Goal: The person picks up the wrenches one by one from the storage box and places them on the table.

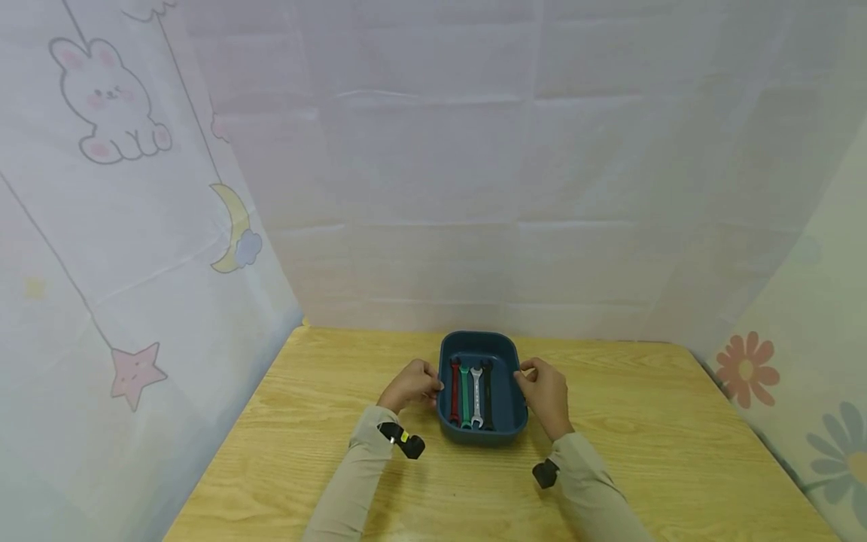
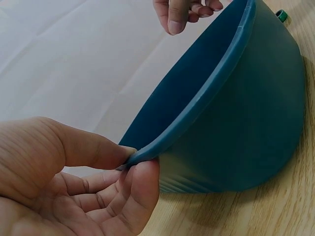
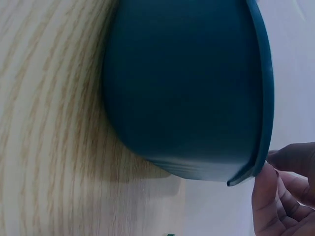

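Note:
A dark blue plastic bin (image 1: 506,406) sits on the table with its rim upward. Inside it, side by side and lengthwise, lie a red wrench (image 1: 455,391), a green wrench (image 1: 465,395), a silver wrench (image 1: 477,395) and a black wrench (image 1: 488,395). My left hand (image 1: 415,385) is at the left side and pinches the rim (image 2: 197,101) between thumb and bent forefinger. On the opposite side my right hand (image 1: 547,393) pinches the rim too, with thumb and forefinger at the edge in the right wrist view. The wrenches inside are hidden from both wrist views.
Light wooden table (image 1: 643,452) surrounds the bin. Behind it hangs a pale cloth wall (image 1: 474,188), close to the table's far edge. Printed cloths flank both sides. In the left wrist view a small green ring-shaped end (image 2: 281,15) shows beyond the bin's wall.

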The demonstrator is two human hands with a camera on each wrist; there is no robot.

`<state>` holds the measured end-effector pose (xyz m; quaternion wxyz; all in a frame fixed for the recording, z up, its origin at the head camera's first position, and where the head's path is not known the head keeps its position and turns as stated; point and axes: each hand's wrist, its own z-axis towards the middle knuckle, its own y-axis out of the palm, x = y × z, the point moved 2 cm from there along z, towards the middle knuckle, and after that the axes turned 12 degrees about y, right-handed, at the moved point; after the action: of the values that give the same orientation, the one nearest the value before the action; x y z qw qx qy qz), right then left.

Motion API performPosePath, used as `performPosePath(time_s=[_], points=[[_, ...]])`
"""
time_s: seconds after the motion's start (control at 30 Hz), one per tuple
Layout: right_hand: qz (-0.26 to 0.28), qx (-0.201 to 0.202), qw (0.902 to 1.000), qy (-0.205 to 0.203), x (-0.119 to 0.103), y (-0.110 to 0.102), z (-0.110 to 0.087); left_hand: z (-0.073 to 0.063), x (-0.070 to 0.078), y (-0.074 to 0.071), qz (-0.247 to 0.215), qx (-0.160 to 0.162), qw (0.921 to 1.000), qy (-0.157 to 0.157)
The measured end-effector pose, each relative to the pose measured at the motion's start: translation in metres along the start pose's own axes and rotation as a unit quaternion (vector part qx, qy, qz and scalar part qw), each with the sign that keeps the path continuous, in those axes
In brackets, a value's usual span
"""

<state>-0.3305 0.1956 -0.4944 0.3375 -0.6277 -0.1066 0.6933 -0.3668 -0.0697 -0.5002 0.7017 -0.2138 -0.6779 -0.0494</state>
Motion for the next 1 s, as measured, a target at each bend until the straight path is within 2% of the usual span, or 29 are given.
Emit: performPosePath(time_s=[0.6, 1.0], points=[[0.001, -0.005, 0.9998, 0.017, -0.003, 0.009, 0.0, 0.001, -0.001, -0.001, -0.005, -0.004, 1.0, 0.005], [-0.006, -0.013, 0.9999, 0.005, -0.006, 0.013, 0.0, 0.002, 0.0, -0.001, -0.003, -0.002, 1.0, 0.0]])
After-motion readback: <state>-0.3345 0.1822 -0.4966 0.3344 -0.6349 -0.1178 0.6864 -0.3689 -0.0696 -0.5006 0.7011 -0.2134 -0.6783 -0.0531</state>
